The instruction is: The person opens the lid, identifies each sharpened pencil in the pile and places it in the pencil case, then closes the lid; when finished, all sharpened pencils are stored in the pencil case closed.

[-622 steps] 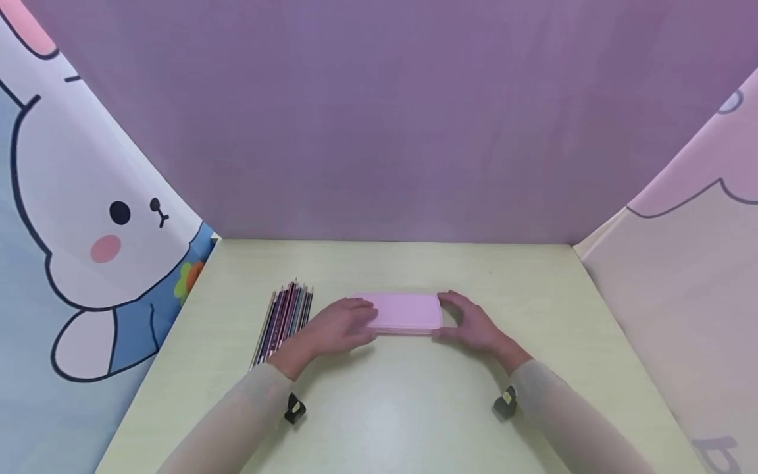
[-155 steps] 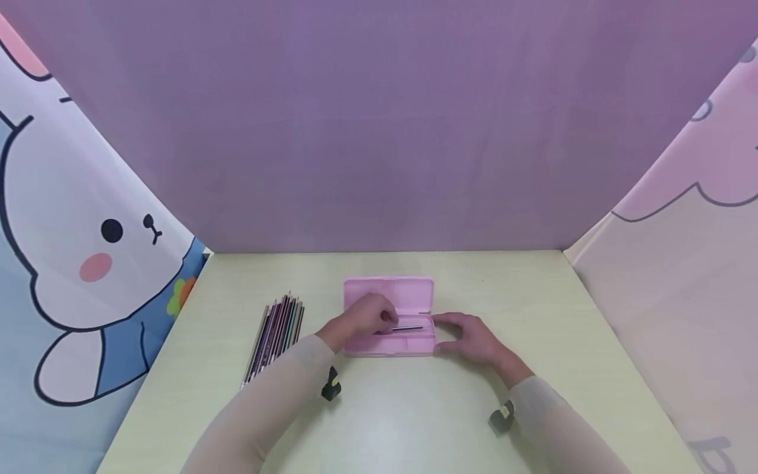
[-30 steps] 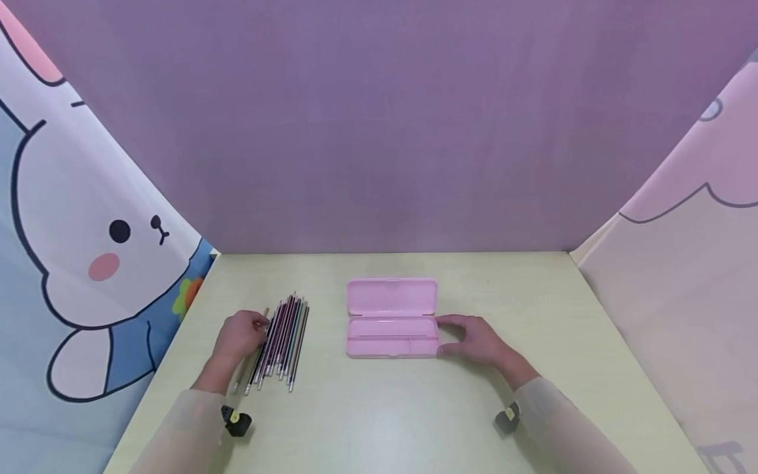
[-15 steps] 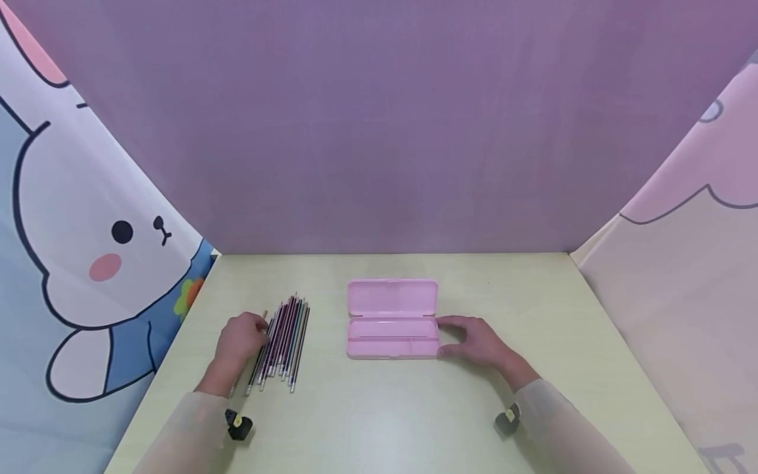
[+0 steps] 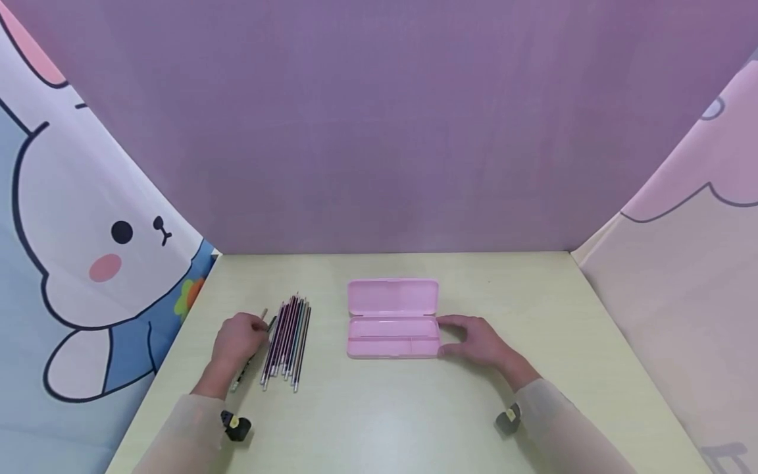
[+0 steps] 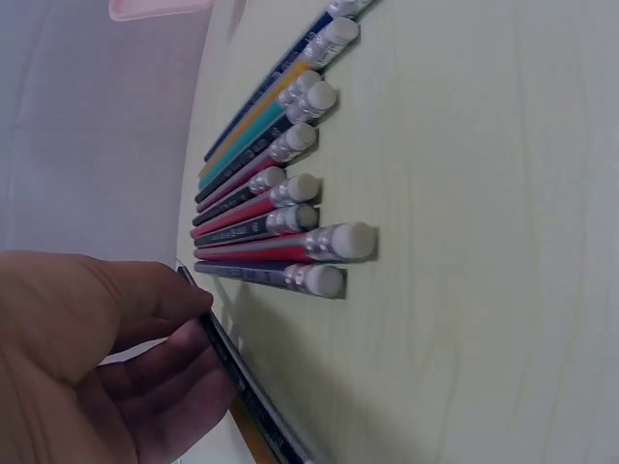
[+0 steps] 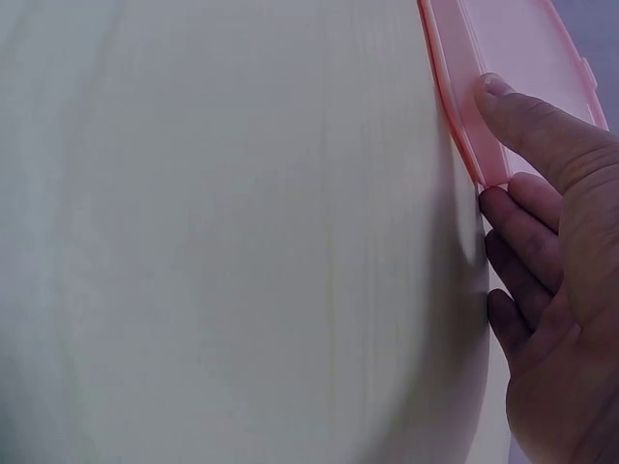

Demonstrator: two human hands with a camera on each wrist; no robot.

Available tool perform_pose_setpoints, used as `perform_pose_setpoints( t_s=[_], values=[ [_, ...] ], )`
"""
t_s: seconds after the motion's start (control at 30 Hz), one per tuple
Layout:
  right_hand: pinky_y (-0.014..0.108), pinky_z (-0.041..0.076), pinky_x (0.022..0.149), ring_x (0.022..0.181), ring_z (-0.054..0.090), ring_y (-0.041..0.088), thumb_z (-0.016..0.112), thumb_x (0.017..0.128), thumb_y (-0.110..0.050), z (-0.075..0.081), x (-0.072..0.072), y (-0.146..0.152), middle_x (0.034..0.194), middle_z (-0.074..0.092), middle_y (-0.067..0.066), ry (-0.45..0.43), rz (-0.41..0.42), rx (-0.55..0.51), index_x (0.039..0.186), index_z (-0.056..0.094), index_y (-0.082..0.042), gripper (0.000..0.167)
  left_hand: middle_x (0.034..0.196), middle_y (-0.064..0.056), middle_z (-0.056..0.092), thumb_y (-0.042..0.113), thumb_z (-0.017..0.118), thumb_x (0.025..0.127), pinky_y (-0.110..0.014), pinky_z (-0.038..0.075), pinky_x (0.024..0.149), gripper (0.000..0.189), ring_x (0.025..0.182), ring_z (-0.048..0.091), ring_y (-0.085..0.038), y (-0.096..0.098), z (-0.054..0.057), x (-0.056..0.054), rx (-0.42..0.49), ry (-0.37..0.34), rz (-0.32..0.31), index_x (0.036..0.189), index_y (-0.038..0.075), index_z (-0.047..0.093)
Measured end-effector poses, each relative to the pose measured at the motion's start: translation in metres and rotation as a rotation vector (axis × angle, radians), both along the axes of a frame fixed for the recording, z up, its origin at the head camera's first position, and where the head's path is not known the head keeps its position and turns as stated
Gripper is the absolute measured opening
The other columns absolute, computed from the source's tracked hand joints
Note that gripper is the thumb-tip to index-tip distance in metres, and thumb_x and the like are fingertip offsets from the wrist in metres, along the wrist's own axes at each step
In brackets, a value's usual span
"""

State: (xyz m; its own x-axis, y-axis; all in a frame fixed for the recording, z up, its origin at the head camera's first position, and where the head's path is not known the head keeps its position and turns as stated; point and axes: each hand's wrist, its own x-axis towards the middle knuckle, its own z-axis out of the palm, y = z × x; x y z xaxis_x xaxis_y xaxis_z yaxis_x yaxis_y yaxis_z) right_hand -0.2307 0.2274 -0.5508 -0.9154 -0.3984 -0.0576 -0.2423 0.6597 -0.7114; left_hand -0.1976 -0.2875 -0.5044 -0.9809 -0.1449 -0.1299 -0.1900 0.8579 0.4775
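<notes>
My left hand (image 5: 238, 340) is at the left edge of a bunch of pencils (image 5: 287, 345). Between thumb and fingers it pinches a dark pencil (image 6: 235, 362), set apart from the bunch; an orange-brown pencil (image 6: 253, 437) shows just behind it in the left wrist view. The pencils in the bunch lie side by side, with white erasers toward me. A pink pencil case (image 5: 393, 297) lies with its lid back at mid-table. My right hand (image 5: 476, 340) holds its right end, thumb (image 7: 527, 121) at the near corner and fingers at the end. A thin dark line runs along the case's long compartment.
The pale wooden table (image 5: 379, 421) runs back to a purple wall panel (image 5: 391, 131). A panel with a cartoon rabbit (image 5: 89, 263) stands at the left, a pink and cream panel (image 5: 681, 283) at the right. Dark wrist cameras (image 5: 237, 426) hang under both sleeves.
The case lid has swung back since the oldest frame. My left hand has gone from the case to the pencils. Within the last half second a dark pencil has come away leftward from the bunch.
</notes>
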Motion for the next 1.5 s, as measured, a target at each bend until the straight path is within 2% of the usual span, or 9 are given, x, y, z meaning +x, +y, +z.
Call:
perform_pose_setpoints(
  t_s=[0.1,0.2,0.37,0.53,0.63,0.77,1.03,1.3,1.5],
  values=[
    [0.060,0.035,0.118,0.140,0.051,0.035,0.090,0.076,-0.039,-0.001,0.000,0.001,0.143,0.064,0.002,0.000,0.002,-0.006,0.138,0.065,-0.030,0.067,0.109,-0.021,0.075,0.012,0.068,0.091,-0.043,0.057,0.072,0.025,0.087,0.068,-0.028,0.000,0.001,0.000,0.042,0.009,0.008,0.110,-0.002,0.076],
    [0.060,0.035,0.118,0.140,0.051,0.035,0.090,0.076,-0.040,-0.002,0.000,0.003,0.143,0.064,0.001,0.004,-0.001,-0.008,0.137,0.065,-0.030,0.067,0.110,-0.021,0.074,0.014,0.068,0.092,-0.040,0.058,0.070,0.026,0.086,0.068,-0.027,0.004,0.005,0.000,0.091,0.032,0.007,0.112,-0.001,0.076],
    [0.060,0.036,0.117,0.140,0.051,0.035,0.090,0.076,-0.041,-0.003,0.001,0.004,0.142,0.064,0.002,0.017,-0.001,-0.006,0.137,0.066,-0.029,0.067,0.109,-0.019,0.072,0.015,0.066,0.097,-0.034,0.061,0.066,0.029,0.083,0.068,-0.023,0.015,0.017,-0.001,0.245,0.057,-0.014,0.121,-0.001,0.071],
    [0.059,0.036,0.118,0.140,0.051,0.035,0.090,0.075,-0.041,-0.004,0.002,0.004,0.142,0.064,0.001,0.016,-0.003,-0.014,0.137,0.066,-0.029,0.068,0.110,-0.015,0.073,0.014,0.066,0.099,-0.030,0.061,0.069,0.031,0.089,0.068,-0.022,0.026,0.025,-0.005,0.358,0.089,-0.121,0.128,0.003,0.069],
    [0.060,0.036,0.118,0.140,0.051,0.035,0.089,0.076,-0.042,-0.003,0.003,0.004,0.143,0.063,0.001,0.018,-0.006,-0.007,0.138,0.065,-0.029,0.068,0.115,-0.013,0.073,0.014,0.068,0.099,-0.029,0.060,0.072,0.030,0.092,0.067,-0.021,0.032,0.026,-0.008,0.384,0.112,-0.204,0.128,0.007,0.071],
    [0.060,0.036,0.118,0.140,0.051,0.034,0.089,0.077,-0.042,-0.001,0.003,0.004,0.143,0.064,0.001,0.020,-0.010,-0.005,0.138,0.064,-0.029,0.067,0.121,-0.011,0.073,0.014,0.070,0.098,-0.027,0.058,0.077,0.027,0.094,0.065,-0.020,0.043,0.026,-0.015,0.416,0.120,-0.272,0.125,0.011,0.074],
    [0.058,0.038,0.117,0.138,0.053,0.035,0.090,0.078,-0.035,0.001,0.004,0.001,0.140,0.066,0.002,0.032,-0.001,-0.039,0.136,0.067,-0.026,0.063,0.100,0.000,0.074,0.017,0.074,0.095,-0.030,0.056,0.072,0.023,0.085,0.064,-0.016,0.074,0.024,-0.033,0.351,0.089,-0.372,0.117,0.016,0.077],
    [0.059,0.037,0.117,0.139,0.052,0.035,0.090,0.077,-0.036,-0.002,0.005,-0.002,0.141,0.065,0.002,0.020,0.001,-0.046,0.137,0.067,-0.025,0.065,0.096,0.000,0.074,0.015,0.075,0.093,-0.029,0.055,0.071,0.017,0.084,0.064,-0.014,0.117,0.024,-0.054,0.357,0.049,-0.499,0.109,0.012,0.079],
    [0.057,0.036,0.119,0.141,0.050,0.034,0.091,0.077,-0.034,-0.003,0.005,-0.004,0.143,0.064,0.002,0.003,-0.010,-0.041,0.137,0.066,-0.026,0.066,0.097,-0.001,0.076,0.007,0.073,0.093,-0.029,0.056,0.077,0.017,0.085,0.063,-0.012,0.155,0.023,-0.066,0.320,0.027,-0.603,0.108,0.010,0.080]
  ],
)
